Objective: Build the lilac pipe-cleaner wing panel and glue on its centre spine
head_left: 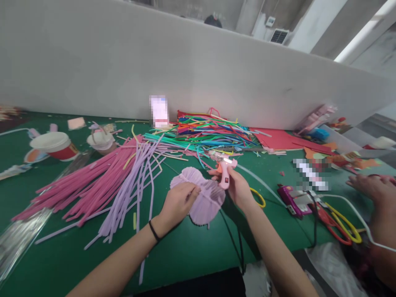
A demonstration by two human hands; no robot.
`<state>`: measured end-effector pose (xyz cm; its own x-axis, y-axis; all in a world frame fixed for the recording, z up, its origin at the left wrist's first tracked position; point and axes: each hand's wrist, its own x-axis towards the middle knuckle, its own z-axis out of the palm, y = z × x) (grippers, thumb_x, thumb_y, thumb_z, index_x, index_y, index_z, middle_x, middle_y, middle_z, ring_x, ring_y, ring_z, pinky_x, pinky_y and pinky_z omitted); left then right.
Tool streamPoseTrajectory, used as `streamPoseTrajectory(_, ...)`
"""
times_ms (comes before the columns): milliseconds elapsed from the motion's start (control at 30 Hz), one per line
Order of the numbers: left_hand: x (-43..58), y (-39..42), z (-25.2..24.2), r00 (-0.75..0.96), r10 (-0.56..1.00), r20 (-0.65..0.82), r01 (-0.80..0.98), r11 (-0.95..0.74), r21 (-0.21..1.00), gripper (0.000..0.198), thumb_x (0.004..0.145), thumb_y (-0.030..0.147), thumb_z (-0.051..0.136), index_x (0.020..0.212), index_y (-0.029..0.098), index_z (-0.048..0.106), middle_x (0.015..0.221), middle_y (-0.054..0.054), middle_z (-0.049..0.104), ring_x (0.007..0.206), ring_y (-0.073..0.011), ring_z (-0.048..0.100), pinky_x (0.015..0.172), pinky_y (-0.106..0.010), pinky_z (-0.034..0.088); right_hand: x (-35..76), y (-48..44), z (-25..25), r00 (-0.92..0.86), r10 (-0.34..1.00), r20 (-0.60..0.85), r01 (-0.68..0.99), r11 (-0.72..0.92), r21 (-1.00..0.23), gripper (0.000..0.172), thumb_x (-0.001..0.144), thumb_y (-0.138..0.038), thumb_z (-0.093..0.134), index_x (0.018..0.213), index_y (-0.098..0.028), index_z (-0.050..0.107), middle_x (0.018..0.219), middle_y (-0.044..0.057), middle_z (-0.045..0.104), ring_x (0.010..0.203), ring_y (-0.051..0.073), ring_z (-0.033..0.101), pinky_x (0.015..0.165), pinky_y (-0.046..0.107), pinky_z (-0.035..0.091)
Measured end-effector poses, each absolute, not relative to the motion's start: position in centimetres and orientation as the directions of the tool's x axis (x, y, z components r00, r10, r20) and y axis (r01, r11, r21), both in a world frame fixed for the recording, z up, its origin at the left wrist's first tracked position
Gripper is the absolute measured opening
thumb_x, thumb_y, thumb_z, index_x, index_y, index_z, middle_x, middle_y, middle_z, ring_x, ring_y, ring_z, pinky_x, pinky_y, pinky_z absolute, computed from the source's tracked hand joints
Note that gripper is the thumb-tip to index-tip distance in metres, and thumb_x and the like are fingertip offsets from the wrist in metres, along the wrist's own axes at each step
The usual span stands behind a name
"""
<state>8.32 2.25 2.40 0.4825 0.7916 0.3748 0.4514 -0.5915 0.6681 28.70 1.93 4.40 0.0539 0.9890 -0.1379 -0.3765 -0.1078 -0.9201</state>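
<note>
My left hand (182,202) pinches a lilac fuzzy piece (206,211) with rounded lobes, which looks made of pipe cleaners. Its fingers cover part of the left and middle lobes. A pink glue gun (225,177) is gripped in my right hand (238,187), just right of and above the lilac piece. The gun's nozzle points to the upper left, and a dark switch shows on its handle. Whether the gun touches the piece I cannot tell. Left of my left hand lie bundles of lilac pipe cleaners (122,210) and pink pipe cleaners (89,181).
Multicoloured pipe cleaners (213,130) are heaped against the grey partition (123,62). A lidded paper cup (57,144) stands at the left. On the right are a purple power strip (291,200), scissors (343,218), red sheets (278,140) and another person's hand (371,187). Cords cross the green table.
</note>
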Motion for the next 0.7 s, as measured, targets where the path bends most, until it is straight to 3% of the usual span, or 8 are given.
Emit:
streamPoseTrajectory(67,8.3,2.5,2.3,0.476,0.798,0.370,0.474,-0.587,0.656,0.035,0.100,0.037,0.038,0.080,0.018,0.061,0.076,-0.003,0.066,0.073,-0.0157,0.061,0.067,-0.027,0.042,30.1,2.3,4.8,0.133,0.980,-0.147,-0.254,-0.110,-0.961,0.042,0.083,-0.055,0.056,0.089,-0.016,0.069,0.084,0.008,0.074,0.067,0.016,0.065,0.059,0.025,0.047)
streamPoseTrajectory(200,8.3,2.5,2.2,0.503,0.785,0.363,0.475,-0.601,0.643,0.036,0.100,0.036,0.037,0.079,0.018,0.061,0.077,-0.003,0.066,0.073,-0.0156,0.060,0.068,-0.027,0.042,32.5,2.2,5.9,0.245,0.962,-0.117,0.142,-0.155,-0.978,0.051,0.083,-0.063,0.049,0.065,-0.017,0.060,0.055,0.002,0.061,0.048,0.012,0.051,0.049,0.024,0.037)
streamPoseTrajectory(333,8.3,2.5,2.2,0.517,0.775,0.363,0.483,-0.614,0.624,0.036,0.100,0.035,0.038,0.076,0.018,0.059,0.074,-0.003,0.064,0.070,-0.0154,0.059,0.066,-0.027,0.041,32.9,0.9,8.1,0.341,0.939,0.049,0.490,-0.133,-0.861,0.037,0.079,-0.055,0.059,0.073,-0.018,0.060,0.062,0.001,0.064,0.053,0.014,0.055,0.056,0.026,0.042)
streamPoseTrajectory(433,8.3,2.5,2.2,0.530,0.759,0.378,0.471,-0.635,0.612,0.036,0.100,0.033,0.038,0.075,0.018,0.058,0.071,-0.002,0.063,0.068,-0.0147,0.058,0.064,-0.027,0.040,32.3,-0.5,10.1,0.440,0.877,0.195,0.627,-0.144,-0.766,0.039,0.084,-0.055,0.053,0.079,-0.018,0.064,0.062,0.003,0.065,0.052,0.017,0.057,0.058,0.029,0.043)
streamPoseTrajectory(567,8.4,2.3,2.2,0.570,0.711,0.411,0.435,-0.686,0.583,0.032,0.099,0.031,0.040,0.076,0.018,0.058,0.072,-0.002,0.064,0.067,-0.0137,0.058,0.063,-0.026,0.040,32.2,-1.5,11.7,0.506,0.768,0.393,0.770,-0.197,-0.606,0.048,0.087,-0.059,0.044,0.072,-0.019,0.064,0.058,0.008,0.064,0.057,0.021,0.058,0.062,0.031,0.041)
streamPoseTrajectory(700,8.4,2.2,2.1,0.590,0.683,0.431,0.423,-0.716,0.555,0.034,0.099,0.031,0.040,0.073,0.018,0.057,0.070,-0.001,0.063,0.065,-0.0135,0.057,0.062,-0.026,0.041,33.6,-0.8,10.4,0.483,0.832,0.274,0.825,-0.327,-0.460,0.061,0.093,-0.060,0.031,0.070,-0.016,0.066,0.068,0.017,0.068,0.070,0.025,0.064,0.064,0.031,0.040)
